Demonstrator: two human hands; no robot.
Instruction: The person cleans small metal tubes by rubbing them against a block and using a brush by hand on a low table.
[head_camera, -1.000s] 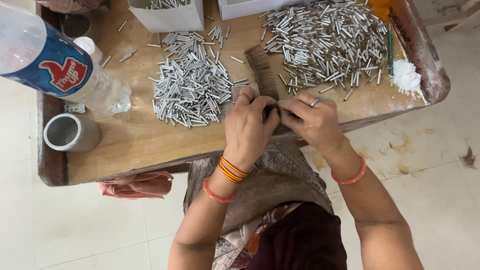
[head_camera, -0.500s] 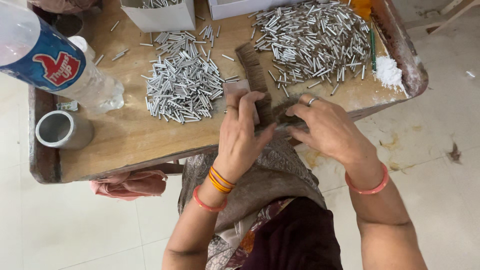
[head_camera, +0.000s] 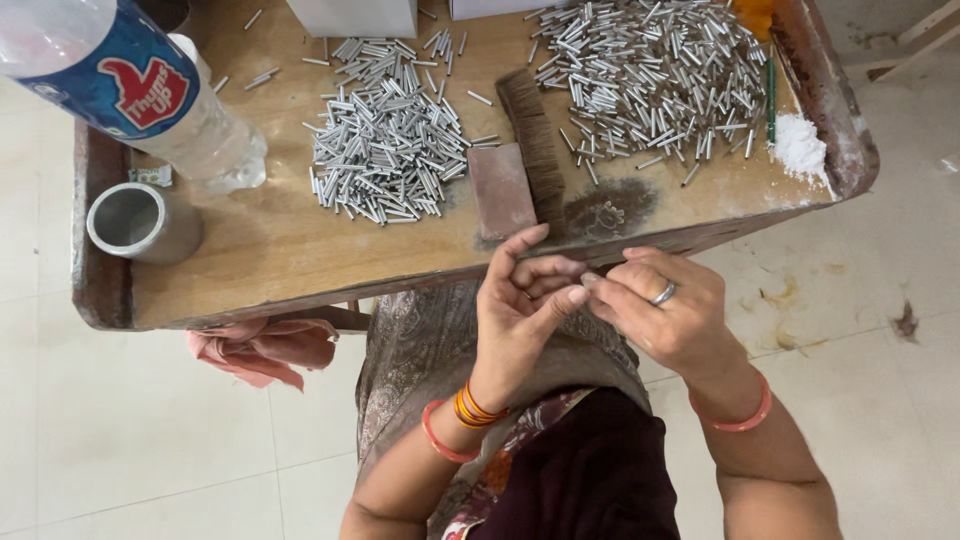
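Note:
My left hand (head_camera: 520, 300) and my right hand (head_camera: 670, 315) meet fingertip to fingertip over my lap, just in front of the wooden table (head_camera: 280, 260). The fingers are curled together, and whether they pinch anything small is hidden. A brush (head_camera: 530, 140) with dark bristles and a reddish wooden back lies on the table just beyond my hands. Left of it is a pile of short silver metal tubes (head_camera: 385, 150). A bigger pile of tubes (head_camera: 650, 80) lies at the back right.
A plastic bottle (head_camera: 120, 80) with a blue label lies at the left, a steel cup (head_camera: 140, 222) below it. White powder (head_camera: 800, 145) and a green stick (head_camera: 771, 95) lie by the right rim. White boxes (head_camera: 355, 15) stand at the back. A pink cloth (head_camera: 265, 350) hangs under the table.
Both hands have drawn back from the brush at the table's front edge toward my body. The brush now lies uncovered on the table.

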